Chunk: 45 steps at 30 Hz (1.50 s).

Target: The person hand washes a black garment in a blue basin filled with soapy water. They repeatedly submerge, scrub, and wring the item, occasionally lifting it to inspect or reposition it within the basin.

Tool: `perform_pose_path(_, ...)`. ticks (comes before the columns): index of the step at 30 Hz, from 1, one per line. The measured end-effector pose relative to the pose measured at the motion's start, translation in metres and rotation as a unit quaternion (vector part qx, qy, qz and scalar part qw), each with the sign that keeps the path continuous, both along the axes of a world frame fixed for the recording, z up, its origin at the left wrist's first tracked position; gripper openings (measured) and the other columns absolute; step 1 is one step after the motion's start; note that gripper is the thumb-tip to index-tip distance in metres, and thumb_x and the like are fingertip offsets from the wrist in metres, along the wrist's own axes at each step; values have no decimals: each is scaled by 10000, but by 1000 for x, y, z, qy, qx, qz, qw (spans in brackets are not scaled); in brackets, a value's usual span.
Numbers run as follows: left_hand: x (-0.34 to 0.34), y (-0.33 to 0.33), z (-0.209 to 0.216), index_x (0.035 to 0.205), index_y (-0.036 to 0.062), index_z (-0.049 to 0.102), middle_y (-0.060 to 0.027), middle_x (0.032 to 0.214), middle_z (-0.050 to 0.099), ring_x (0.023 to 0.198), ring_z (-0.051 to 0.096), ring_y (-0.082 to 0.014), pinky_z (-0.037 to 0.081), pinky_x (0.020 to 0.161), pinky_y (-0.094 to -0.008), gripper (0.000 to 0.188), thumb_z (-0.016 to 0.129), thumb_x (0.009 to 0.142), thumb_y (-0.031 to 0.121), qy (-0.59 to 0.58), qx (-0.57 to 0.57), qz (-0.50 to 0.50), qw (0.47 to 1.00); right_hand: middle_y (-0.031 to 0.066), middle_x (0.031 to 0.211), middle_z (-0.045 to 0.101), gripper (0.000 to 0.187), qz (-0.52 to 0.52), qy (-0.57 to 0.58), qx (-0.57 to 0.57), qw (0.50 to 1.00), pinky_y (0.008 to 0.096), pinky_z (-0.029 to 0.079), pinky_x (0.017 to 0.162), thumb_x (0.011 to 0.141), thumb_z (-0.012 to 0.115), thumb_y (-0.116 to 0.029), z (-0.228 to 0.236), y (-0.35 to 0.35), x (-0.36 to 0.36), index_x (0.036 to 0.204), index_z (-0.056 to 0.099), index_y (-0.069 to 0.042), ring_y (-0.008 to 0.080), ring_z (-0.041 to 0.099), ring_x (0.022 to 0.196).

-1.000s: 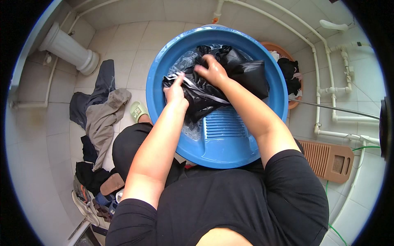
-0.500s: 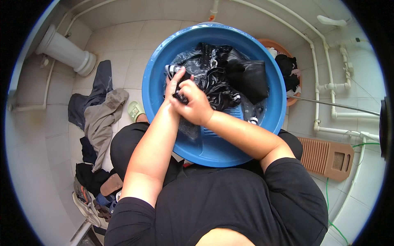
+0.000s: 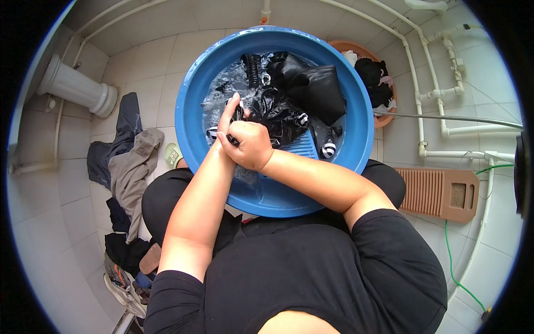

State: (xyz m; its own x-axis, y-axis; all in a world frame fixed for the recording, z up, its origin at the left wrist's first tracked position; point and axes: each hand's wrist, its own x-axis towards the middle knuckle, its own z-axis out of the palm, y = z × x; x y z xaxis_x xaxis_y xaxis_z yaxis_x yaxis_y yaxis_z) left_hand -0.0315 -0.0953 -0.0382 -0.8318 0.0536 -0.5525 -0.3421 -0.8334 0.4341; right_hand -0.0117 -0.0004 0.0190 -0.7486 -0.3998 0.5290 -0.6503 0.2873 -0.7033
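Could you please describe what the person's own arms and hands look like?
The person wears a black T-shirt; its plain left sleeve and right sleeve are short, leaving both forearms bare. The left hand and right hand are ungloved, with no watch or bracelet visible.

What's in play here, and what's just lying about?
In use:
- left hand and right hand, pressed together with wet black cloth between them
- blue basin, its ribbed panel
- black clothes in its water

Lying about:
- brown washboard
- grey-brown garment, dark garment
- shoes
- orange basin holding clothes
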Motion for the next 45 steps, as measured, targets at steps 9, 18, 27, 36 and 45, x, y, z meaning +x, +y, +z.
perform_pose_path(9,-13,9,32,1112,16,504,-136,1094,569,942,582,-302,466,831,-476,468,440,896,426,-80,-15,194,978,211,1006,593,535,-162,-293,170,927,414,426,844,831,439,-519,-63,19,-135,978,590,-27,350,550,981)
perform_pose_path(18,-30,-9,-39,1144,62,430,-140,1046,518,928,566,-299,509,777,-471,403,421,776,-102,-158,-242,283,914,136,1008,622,330,-95,-239,446,857,384,493,765,828,535,-324,-81,0,-140,1015,568,-54,285,615,909)
perform_pose_path(27,-28,-9,-3,1089,113,498,-102,1003,564,913,569,-239,489,784,-381,437,667,773,363,18,36,90,995,88,992,561,172,-11,-37,62,997,347,476,741,662,651,-192,-43,6,-66,742,583,-57,265,561,909)
perform_pose_path(36,-7,9,-14,945,57,533,-101,864,566,802,575,-200,487,699,-331,181,392,857,129,94,-73,35,992,128,619,536,202,2,43,-36,998,359,437,509,707,640,-222,-13,6,-34,591,556,-79,297,543,557)
perform_pose_path(45,3,6,-16,829,82,515,-72,714,527,582,485,-187,429,530,-328,91,431,827,119,19,-110,-37,993,149,575,486,267,25,-20,0,999,364,419,501,740,598,-159,-3,13,0,543,462,-42,307,499,523)
